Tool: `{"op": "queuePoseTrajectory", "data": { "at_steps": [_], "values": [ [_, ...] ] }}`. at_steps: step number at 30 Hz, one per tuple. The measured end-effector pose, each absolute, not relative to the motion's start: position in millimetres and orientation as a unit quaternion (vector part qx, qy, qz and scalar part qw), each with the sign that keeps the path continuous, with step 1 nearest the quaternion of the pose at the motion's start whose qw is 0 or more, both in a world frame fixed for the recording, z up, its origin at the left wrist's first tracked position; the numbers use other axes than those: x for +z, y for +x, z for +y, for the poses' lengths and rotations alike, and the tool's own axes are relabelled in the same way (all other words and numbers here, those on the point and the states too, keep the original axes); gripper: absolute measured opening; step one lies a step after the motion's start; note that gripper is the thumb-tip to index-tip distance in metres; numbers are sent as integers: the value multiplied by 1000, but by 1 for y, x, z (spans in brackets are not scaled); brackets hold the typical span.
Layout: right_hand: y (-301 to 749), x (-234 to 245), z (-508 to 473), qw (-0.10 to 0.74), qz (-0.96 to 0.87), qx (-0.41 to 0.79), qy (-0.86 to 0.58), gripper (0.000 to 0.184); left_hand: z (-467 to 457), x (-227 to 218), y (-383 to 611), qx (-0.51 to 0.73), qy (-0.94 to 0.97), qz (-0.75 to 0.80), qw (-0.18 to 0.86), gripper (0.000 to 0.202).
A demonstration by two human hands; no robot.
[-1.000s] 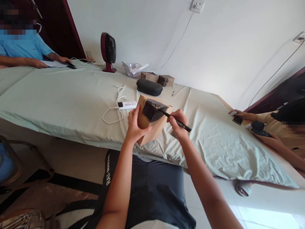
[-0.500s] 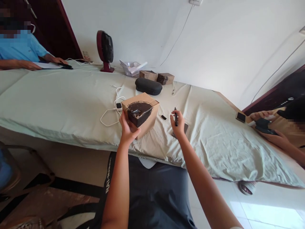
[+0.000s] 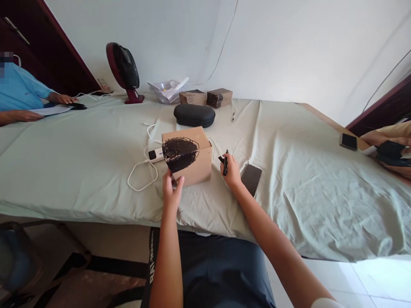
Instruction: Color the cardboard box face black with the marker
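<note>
A brown cardboard box [image 3: 203,164] stands on the cloth in front of me, a large black scribbled patch over its left corner. My left hand [image 3: 171,190] grips the lower near corner of the box, thumb on one face and fingers round the other side. To the right of the box, my right hand [image 3: 231,173] is closed around a black marker [image 3: 225,166], its tip pointing up and away from the box. The marker's black cap [image 3: 221,159] is right at the fingertips; whether they pinch it I cannot tell.
Beside my right wrist lies a dark phone [image 3: 251,179]. A white cable [image 3: 143,188] and power strip [image 3: 156,155] are left of the box. Behind stand a black case [image 3: 194,115], two smaller boxes [image 3: 220,98], a plastic basket [image 3: 167,95] and a fan [image 3: 123,70]. People sit at both sides.
The box has been lowered and turned, and my left hand has slid to its lower corner. My right hand has moved left to the cap, which lay apart on the cloth.
</note>
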State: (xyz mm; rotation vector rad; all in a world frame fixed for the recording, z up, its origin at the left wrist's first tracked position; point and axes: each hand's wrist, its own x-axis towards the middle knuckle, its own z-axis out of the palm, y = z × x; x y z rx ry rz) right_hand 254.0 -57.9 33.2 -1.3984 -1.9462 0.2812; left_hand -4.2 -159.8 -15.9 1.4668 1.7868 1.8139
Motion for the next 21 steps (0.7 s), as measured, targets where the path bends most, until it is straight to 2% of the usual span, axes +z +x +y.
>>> {"op": "queuePoseTrajectory", "data": {
  "at_steps": [5,8,11,14,16,18,21],
  "values": [
    [249,41,-73,561,-720,42,-407,25,-156,-1,8,621,426,658,-10,40],
    [239,42,-87,623,-728,-7,-287,38,-163,6,16,697,412,586,2,35],
    [228,38,-104,590,-780,-1,-209,50,-169,10,26,708,465,526,76,49],
    [220,33,-118,505,-845,22,-174,47,-171,15,36,679,516,490,180,64],
    [216,32,-123,462,-871,38,-159,41,-171,20,41,663,515,477,259,56],
    [213,34,-124,461,-873,54,-149,38,-169,24,43,667,478,480,309,45],
    [212,35,-124,484,-862,53,-138,31,-166,29,41,719,380,484,323,50]
  ]
}}
